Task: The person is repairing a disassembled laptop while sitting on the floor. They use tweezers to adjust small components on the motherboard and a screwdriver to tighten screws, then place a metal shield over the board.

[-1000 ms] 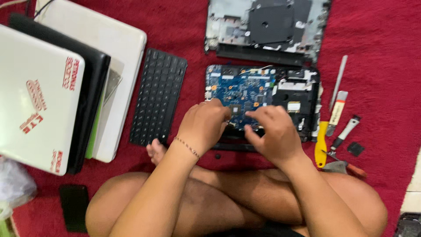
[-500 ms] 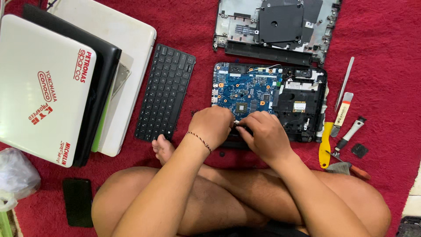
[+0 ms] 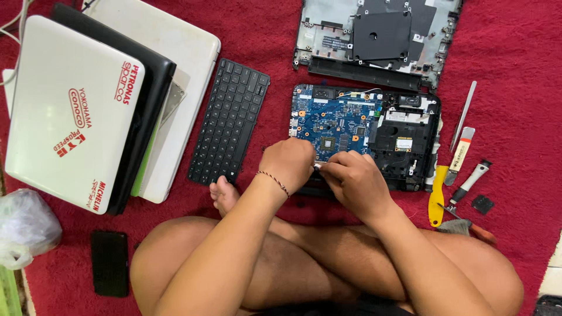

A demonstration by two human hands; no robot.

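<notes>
Your left hand [image 3: 288, 164] and right hand [image 3: 351, 178] have slid down, now pinching something tiny (unclear what) at the board's [image 3: 333, 120] near edge.

Both forearms are bare, with no sleeves in view. A thin braided bracelet [image 3: 273, 181] in red and pale threads circles the left wrist. Legs and foot [image 3: 224, 195] are bare too.

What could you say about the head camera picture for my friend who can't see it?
A person sits cross-legged on a red carpet, with the left hand and right hand together at the near edge of an opened laptop's blue circuit board. A loose black keyboard lies left, hand tools right.
</notes>
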